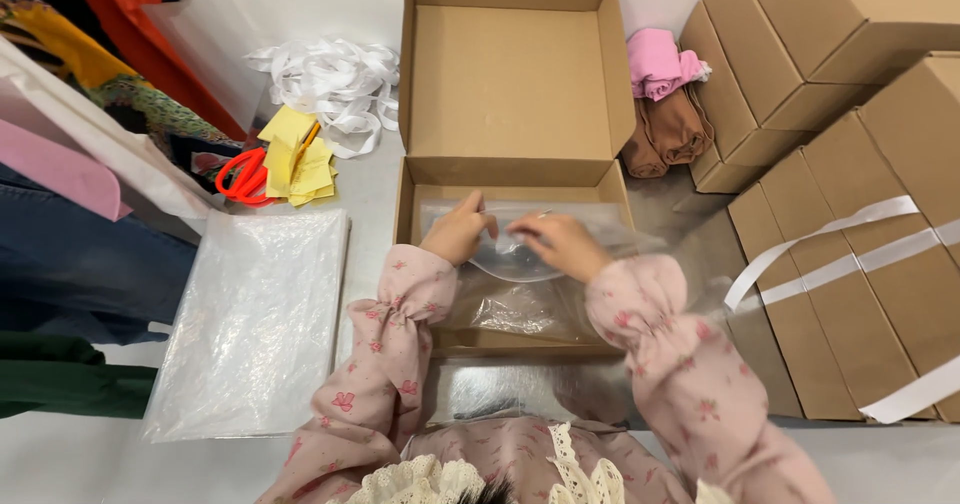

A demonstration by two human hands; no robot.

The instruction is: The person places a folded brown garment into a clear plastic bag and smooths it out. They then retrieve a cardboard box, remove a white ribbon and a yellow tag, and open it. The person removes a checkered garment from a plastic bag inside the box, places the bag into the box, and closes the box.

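— What sort of place is this?

— A packing room for a small clothing business, by the look of it. Closed cardboard boxes [800,24] stand stacked at the far right, some bound with white tape [850,239].

— And on the worktop [370,179]?

— An open mailer box [510,74] in the middle, a stack of clear plastic bags [250,324] at the near left, red scissors [243,177], yellow notes [295,154] and a heap of white ribbon [335,84] further off.

— Any goods?

— Folded pink and brown garments [665,104] beside the boxes, and colourful clothes [110,74] at the far left.
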